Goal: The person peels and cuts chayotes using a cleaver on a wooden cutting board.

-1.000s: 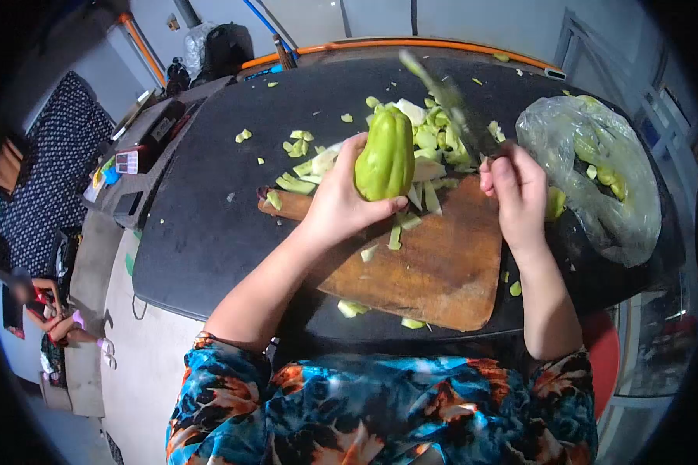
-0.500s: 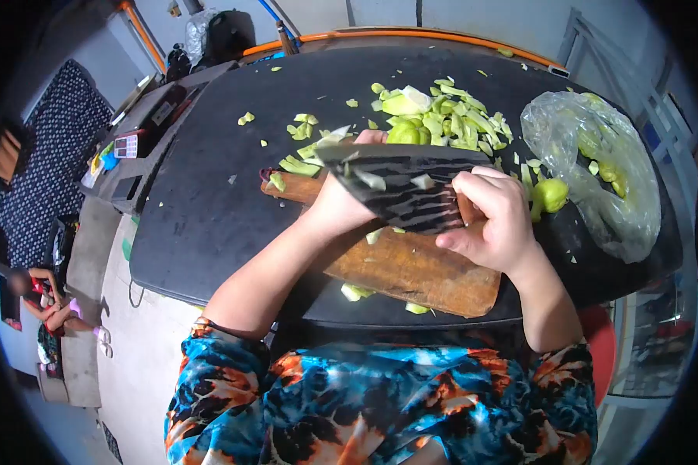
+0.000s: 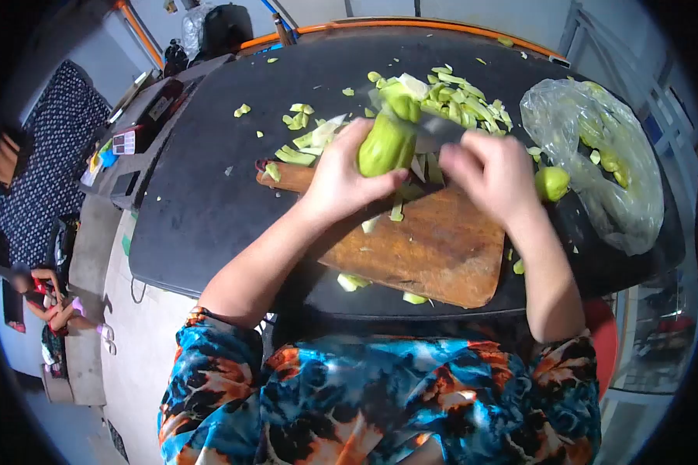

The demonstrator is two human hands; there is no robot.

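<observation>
From where I stand, the left hand (image 3: 340, 177) has its fingers clamped round a green gourd (image 3: 384, 149) over the cutting board (image 3: 434, 244), the right hand's (image 3: 490, 172) curl round a blurred knife (image 3: 440, 132), and a skid on smooth rind might nick the holding fingers.

Two hands, the left hand (image 3: 337, 178) and the right hand (image 3: 492, 174); one held green fruit (image 3: 381, 151); one knife (image 3: 436, 130), blurred; one board (image 3: 426, 248). Toward the surface's (image 3: 209, 194) right edge: one plastic bag (image 3: 640, 221), one loose green fruit (image 3: 552, 184). Along the board's near edge, two cut pieces (image 3: 353, 282); the far heap (image 3: 469, 105) defies counting.
</observation>
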